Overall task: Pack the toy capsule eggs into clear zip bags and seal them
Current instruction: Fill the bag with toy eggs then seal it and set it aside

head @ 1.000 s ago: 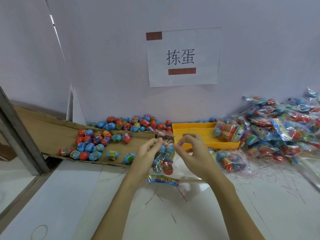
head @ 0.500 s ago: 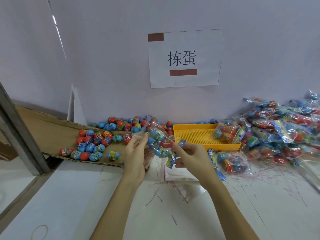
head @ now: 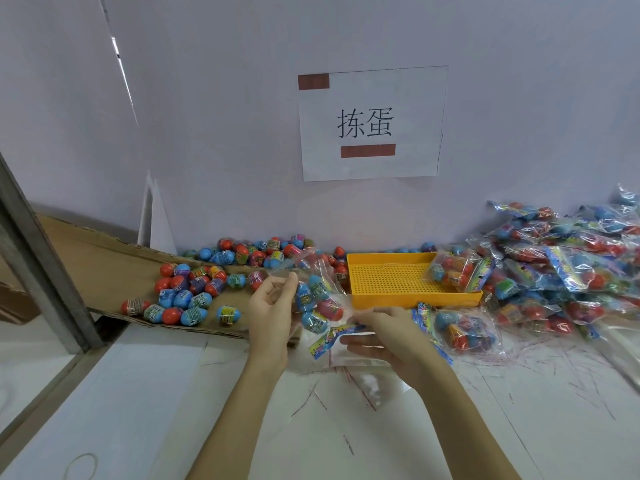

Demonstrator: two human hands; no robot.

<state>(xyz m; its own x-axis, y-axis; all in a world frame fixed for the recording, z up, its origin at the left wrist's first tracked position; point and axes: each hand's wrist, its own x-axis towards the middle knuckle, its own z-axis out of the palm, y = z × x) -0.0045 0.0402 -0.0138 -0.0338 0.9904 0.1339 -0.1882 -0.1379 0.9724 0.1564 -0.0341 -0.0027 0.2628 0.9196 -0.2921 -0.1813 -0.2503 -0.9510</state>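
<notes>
At centre, above the white counter (head: pixel 145 393), the left hand (head: pixel 272 311) pinches the top edge of a clear zip bag (head: pixel 317 296) of toy capsule eggs, its grip grasping the plastic. The right hand (head: pixel 388 336), at 4 o'clock from the bag, grasps its lower printed end. Loose eggs (head: pixel 188 291) lie at 9 o'clock on cardboard (head: pixel 104 261); a yellow tray (head: pixel 391 282) sits at 3 o'clock, filled bags (head: pixel 568 268) beyond it.

Glossy clear plastic bag (head: pixel 313 271), shiny plastic eggs (head: pixel 183 296), matt perforated yellow plastic tray (head: pixel 391 282), rough brown cardboard (head: pixel 104 258).
</notes>
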